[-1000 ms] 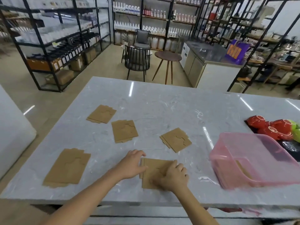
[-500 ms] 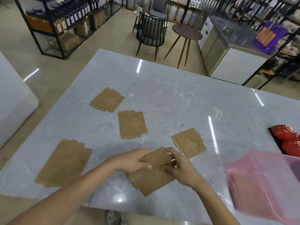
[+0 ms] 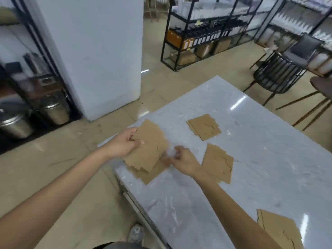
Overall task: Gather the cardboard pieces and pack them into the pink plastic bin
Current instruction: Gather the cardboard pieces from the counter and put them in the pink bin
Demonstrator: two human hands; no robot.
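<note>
My left hand (image 3: 125,143) grips a brown cardboard piece (image 3: 150,144) by its left edge, holding it over another cardboard stack (image 3: 151,174) that lies on the near-left corner of the marble table (image 3: 260,150). My right hand (image 3: 184,159) is blurred, with its fingers curled and pinching the right corner of these pieces. More cardboard pieces lie flat on the table: one further back (image 3: 203,126), one just right of my right hand (image 3: 218,162), and one at the bottom right (image 3: 280,229). The pink bin is out of view.
The table's left edge and corner run just below the stack, with tiled floor beyond. A white pillar (image 3: 93,51) stands to the left and metal bins (image 3: 53,112) sit beside it. A black chair (image 3: 276,74) and shelving racks (image 3: 206,33) stand behind the table.
The view has swung left, so the pink bin and red bowls have dropped out. Both hands lifted the near cardboard piece and carried it left, over the stack at the table's corner.
</note>
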